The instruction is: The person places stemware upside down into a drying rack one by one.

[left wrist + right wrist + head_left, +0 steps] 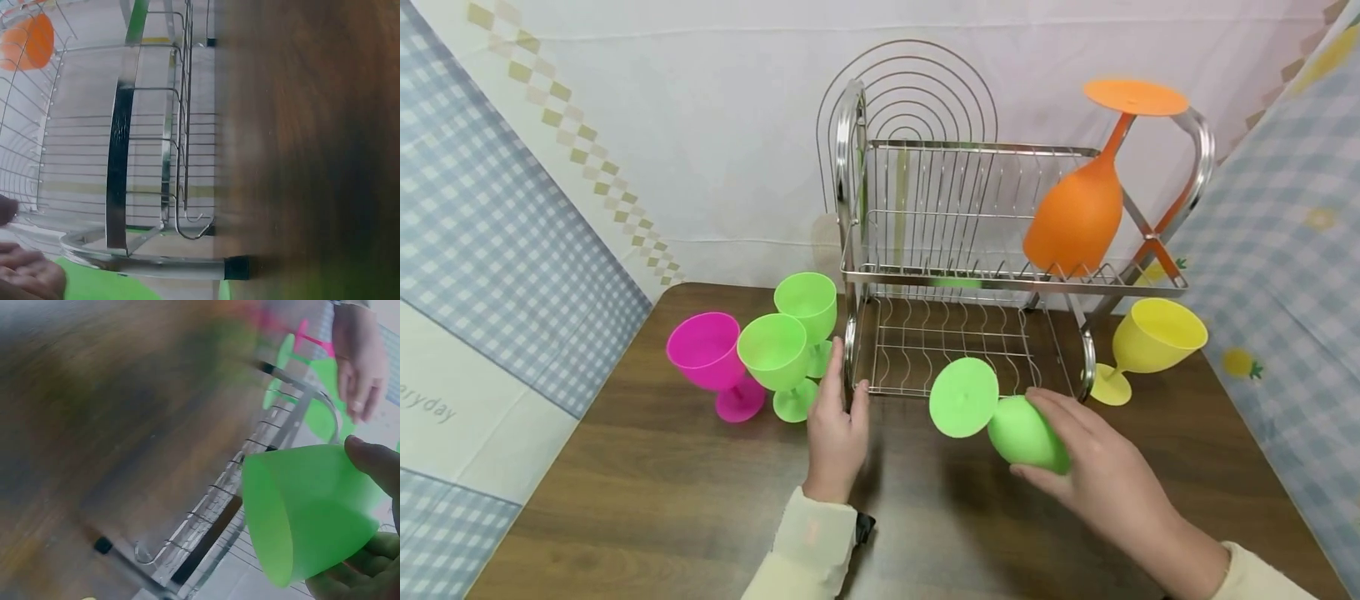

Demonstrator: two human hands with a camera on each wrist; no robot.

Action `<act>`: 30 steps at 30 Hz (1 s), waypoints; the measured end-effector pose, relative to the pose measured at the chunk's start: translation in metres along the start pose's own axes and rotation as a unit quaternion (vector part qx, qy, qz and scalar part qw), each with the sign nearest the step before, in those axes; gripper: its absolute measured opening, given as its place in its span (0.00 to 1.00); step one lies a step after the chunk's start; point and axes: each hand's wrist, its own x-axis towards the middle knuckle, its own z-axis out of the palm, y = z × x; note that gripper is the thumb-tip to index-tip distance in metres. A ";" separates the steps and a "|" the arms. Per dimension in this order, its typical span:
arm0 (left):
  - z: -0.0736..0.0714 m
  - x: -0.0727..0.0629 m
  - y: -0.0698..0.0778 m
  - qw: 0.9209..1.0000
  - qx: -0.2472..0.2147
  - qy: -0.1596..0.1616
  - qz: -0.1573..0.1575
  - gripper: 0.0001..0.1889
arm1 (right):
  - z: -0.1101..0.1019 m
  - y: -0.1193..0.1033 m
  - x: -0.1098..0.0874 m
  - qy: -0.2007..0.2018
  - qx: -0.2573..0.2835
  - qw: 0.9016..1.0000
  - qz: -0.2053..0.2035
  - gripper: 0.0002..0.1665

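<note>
My right hand (1105, 475) grips the bowl of a green plastic goblet (1028, 435), thumb on one side and fingers on the other. That goblet is tipped over in the air in front of the rack, its round foot pointing left. The right wrist view shows the bowl (325, 509) with its mouth facing away from the palm. My left hand (837, 442) holds nothing, its fingers extended beside the left front post of the metal dish rack (1015, 284). Two green goblets, the front one (773, 354) and the rear one (812, 308), stand just left of that hand.
An orange goblet (1078, 217) leans upside down on the rack's upper tier at the right. Upright on the wooden table (647, 492) are a magenta goblet (703, 358) at the left and a yellow goblet (1153, 342) by the rack's right side. A hanging cloth (715, 125) lies behind.
</note>
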 end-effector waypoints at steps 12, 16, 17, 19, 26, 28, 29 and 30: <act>-0.001 0.002 -0.009 0.994 0.021 -0.029 -0.099 0.25 | -0.015 -0.023 0.010 0.030 0.071 0.993 0.087 0.53; -0.001 0.002 -0.013 0.994 0.031 -0.025 -0.098 0.23 | -0.022 -0.026 0.015 0.046 0.081 0.991 0.093 0.51; -0.001 0.002 -0.014 0.994 0.034 -0.026 -0.097 0.22 | -0.023 -0.026 0.016 0.051 0.086 0.991 0.093 0.51; 0.000 0.002 -0.018 0.994 0.046 -0.027 -0.098 0.21 | -0.026 -0.027 0.019 0.059 0.098 0.989 0.093 0.51; 0.000 0.000 -0.029 0.991 0.071 -0.028 -0.112 0.13 | -0.036 -0.032 0.027 0.093 0.111 0.987 0.067 0.49; 0.000 0.001 -0.029 0.991 0.067 -0.032 -0.115 0.12 | -0.041 -0.033 0.031 0.106 0.113 0.986 0.056 0.48; 0.000 0.001 -0.029 0.990 0.065 -0.034 -0.117 0.12 | -0.044 -0.033 0.033 0.113 0.115 0.986 0.051 0.47; 0.000 0.001 -0.028 0.990 0.064 -0.035 -0.118 0.12 | -0.047 -0.033 0.036 0.121 0.117 0.985 0.045 0.47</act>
